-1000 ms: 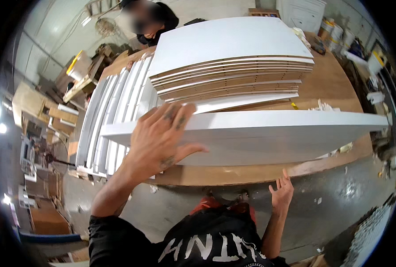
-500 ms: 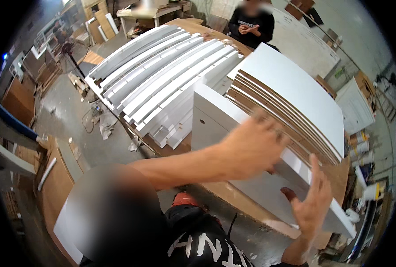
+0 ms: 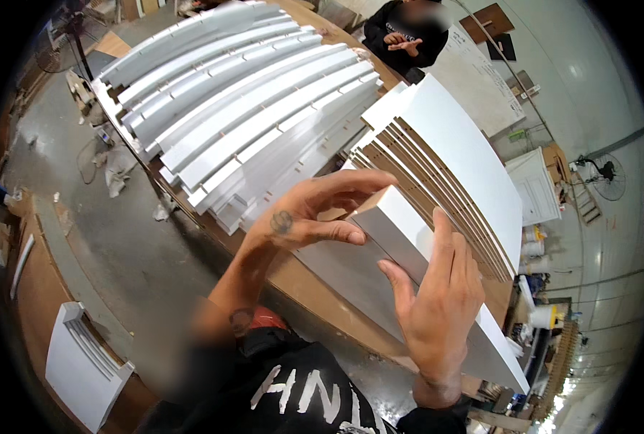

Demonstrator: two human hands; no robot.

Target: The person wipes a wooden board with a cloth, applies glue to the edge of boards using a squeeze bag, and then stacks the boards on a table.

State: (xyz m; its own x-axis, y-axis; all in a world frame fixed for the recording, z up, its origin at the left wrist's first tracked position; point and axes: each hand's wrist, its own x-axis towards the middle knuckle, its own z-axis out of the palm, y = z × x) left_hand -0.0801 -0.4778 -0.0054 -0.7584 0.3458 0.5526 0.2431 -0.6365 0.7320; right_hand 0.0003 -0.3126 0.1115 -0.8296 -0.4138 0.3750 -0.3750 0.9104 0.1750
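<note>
Both hands are closed on the near end of a white board point(image 3: 403, 223), which has a bare wood-coloured end. My left hand point(image 3: 311, 217) wraps that end, thumb on the near side and fingers over the far side. Farther along, my right hand point(image 3: 441, 304) grips it with the thumb on the near side and fingers over the top. A thin dark line runs along the board's side, above a large upright white panel point(image 3: 336, 264). Whether board and panel are joined, I cannot tell. Just beyond lies a stack of white panels point(image 3: 466, 166) with brown edges.
Rows of long white slatted pieces point(image 3: 242, 108) cover the left of the worktable point(image 3: 315, 304). Another person point(image 3: 405, 36) is at the far side, hands together. A white curved piece point(image 3: 83, 369) lies at lower left; a fan point(image 3: 602, 173) and buckets point(image 3: 542, 317) are at right.
My left hand, blurred above the panel before, has come back and closed on the board's end. My right hand has moved left and closed on it too. The view has shifted.
</note>
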